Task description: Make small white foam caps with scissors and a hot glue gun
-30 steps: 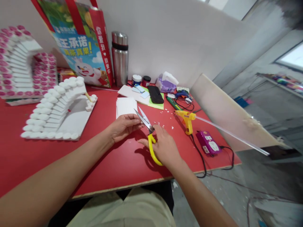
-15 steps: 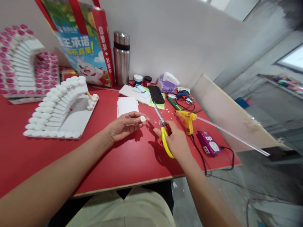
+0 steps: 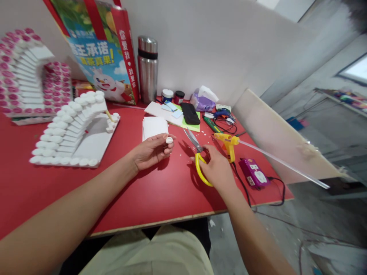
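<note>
Between the thumb and fingers of my left hand (image 3: 151, 152) is a small round white disc (image 3: 169, 140). My right hand (image 3: 217, 166) grips yellow-handled scissors (image 3: 200, 168), their blades slightly parted and pointing away from me toward the back of the table. The blades are apart from the disc. Just beyond my left hand lies a stack of white sheets (image 3: 155, 127). To the left stands a white stair model (image 3: 67, 133) edged with similar white discs. Small white scraps lie on the table past the scissors.
On the red table (image 3: 160, 198), a yellow glue gun (image 3: 228, 143) with a long clear stick and a purple power socket (image 3: 254, 173) are at right. A steel flask (image 3: 148, 70), printed bag (image 3: 100, 57), black phone-like case (image 3: 190, 114) and pink-flowered stair model (image 3: 28, 80) stand behind.
My left hand has drawn slightly left with the disc and turned it. The scissors have moved away from the disc, and their blades have parted.
</note>
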Tool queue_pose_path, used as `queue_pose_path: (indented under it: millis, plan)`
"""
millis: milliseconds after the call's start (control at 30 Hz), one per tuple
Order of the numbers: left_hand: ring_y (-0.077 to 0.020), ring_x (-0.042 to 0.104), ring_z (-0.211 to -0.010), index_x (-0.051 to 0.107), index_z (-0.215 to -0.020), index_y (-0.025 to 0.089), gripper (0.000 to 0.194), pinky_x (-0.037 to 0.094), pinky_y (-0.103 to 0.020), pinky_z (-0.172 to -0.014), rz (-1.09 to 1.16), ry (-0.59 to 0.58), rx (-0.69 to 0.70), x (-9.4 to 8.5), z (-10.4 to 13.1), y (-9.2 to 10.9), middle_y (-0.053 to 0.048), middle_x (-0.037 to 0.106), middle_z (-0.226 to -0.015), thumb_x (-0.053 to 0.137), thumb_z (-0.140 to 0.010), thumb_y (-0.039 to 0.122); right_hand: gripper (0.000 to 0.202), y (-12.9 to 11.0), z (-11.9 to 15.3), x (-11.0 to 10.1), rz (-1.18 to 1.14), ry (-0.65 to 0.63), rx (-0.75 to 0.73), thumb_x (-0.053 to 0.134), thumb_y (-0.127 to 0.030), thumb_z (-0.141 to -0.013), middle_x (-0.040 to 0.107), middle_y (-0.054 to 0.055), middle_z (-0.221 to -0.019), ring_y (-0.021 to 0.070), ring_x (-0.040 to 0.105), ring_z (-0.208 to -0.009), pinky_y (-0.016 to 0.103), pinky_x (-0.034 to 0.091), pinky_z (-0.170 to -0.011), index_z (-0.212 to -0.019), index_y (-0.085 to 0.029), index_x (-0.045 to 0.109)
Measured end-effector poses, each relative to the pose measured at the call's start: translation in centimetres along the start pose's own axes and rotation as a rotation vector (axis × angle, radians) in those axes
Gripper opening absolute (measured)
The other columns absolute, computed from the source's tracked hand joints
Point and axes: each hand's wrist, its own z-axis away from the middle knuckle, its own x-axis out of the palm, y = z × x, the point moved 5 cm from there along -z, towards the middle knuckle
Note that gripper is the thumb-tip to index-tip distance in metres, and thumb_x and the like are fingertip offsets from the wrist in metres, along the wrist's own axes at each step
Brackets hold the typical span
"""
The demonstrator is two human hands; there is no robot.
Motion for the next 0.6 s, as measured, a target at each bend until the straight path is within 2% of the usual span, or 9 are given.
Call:
queue_pose_path:
  millis: [100,300,467,600]
  plan:
    - [-0.0067,0.049,-0.056,0.065,-0.082,0.009,0.022,0.047,-0.018,-0.055,0.036,-0.008,-0.015,0.2,-0.1,0.0,0.0,0.053,-0.071,0.078,-0.085,0.027,0.052,0.5,-0.3,-0.2,-0.012,0.001,-0.01,0.072,-0.056,-0.084,0.075,0.012,-0.096,0.031,0.071,-0.089,0.039,0.051,-0.075,-0.117,-0.017,0.065]
    - [-0.0054,0.043,-0.05,0.061,-0.079,0.01,0.027,0.042,-0.017,-0.048,0.068,0.019,-0.053,0.3,-0.2,0.0,0.002,0.046,-0.065,0.071,-0.092,0.032,0.053,-1.1,0.7,-0.1,-0.146,0.064,-0.167,0.071,-0.055,-0.086,0.074,0.012,-0.112,0.0278,0.07,-0.097,0.039,0.053,-0.087,-0.124,-0.018,0.063]
    - [-0.0074,0.055,-0.059,0.064,-0.084,0.009,0.018,0.051,-0.017,-0.058,0.032,0.068,0.004,0.1,-0.1,0.3,-0.002,0.059,-0.074,0.076,-0.088,0.023,0.054,0.2,-0.3,0.3,-0.084,0.089,-0.099,0.069,-0.054,-0.085,0.073,0.016,-0.114,0.033,0.068,-0.101,0.047,0.052,-0.09,-0.123,-0.015,0.065]
    - [-0.0102,0.065,-0.069,0.068,-0.09,0.008,0.014,0.056,-0.018,-0.065,-0.008,0.116,0.026,-0.5,0.0,0.2,-0.009,0.07,-0.085,0.078,-0.083,0.013,0.053,1.8,-0.9,0.3,-0.274,0.067,0.01,0.073,-0.056,-0.081,0.071,0.007,-0.092,0.0244,0.065,-0.08,0.041,0.052,-0.078,-0.117,-0.018,0.066]
